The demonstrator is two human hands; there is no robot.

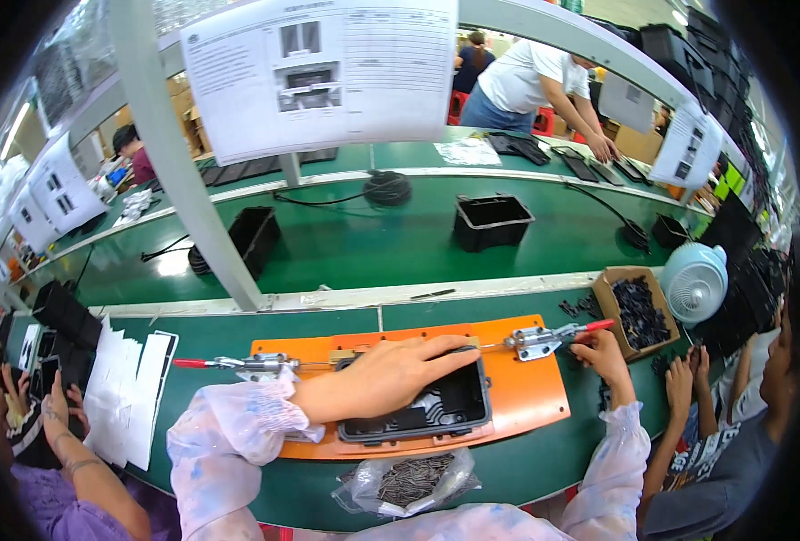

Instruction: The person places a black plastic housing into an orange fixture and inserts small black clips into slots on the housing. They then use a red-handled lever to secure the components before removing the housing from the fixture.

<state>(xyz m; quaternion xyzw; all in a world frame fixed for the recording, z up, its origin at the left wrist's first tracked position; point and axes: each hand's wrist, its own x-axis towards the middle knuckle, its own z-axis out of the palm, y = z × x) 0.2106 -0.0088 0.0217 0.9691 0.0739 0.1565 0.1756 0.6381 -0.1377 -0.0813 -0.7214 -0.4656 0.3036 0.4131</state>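
Observation:
My left hand [391,374] lies palm down across a black plastic box [484,397], fingers stretched over its far rim. The open box sits in an orange fixture plate [530,388], and part of its inside is hidden by the hand. A metal toggle clamp [535,343] with a red handle [595,326] is mounted at the plate's right end. Curled fingers of my right hand [604,356] are closed at that handle; the exact contact is partly hidden. Another toggle clamp [265,362] with a red handle is at the left end.
A clear bag of screws [413,482] lies in front of the plate. At the right stand a carton of small black parts [641,311] and a light-blue fan [694,282]. Torn white sheets [129,388] lie left. Black bins [493,223] and coiled cable [387,187] occupy the green belt. Co-workers sit on both sides.

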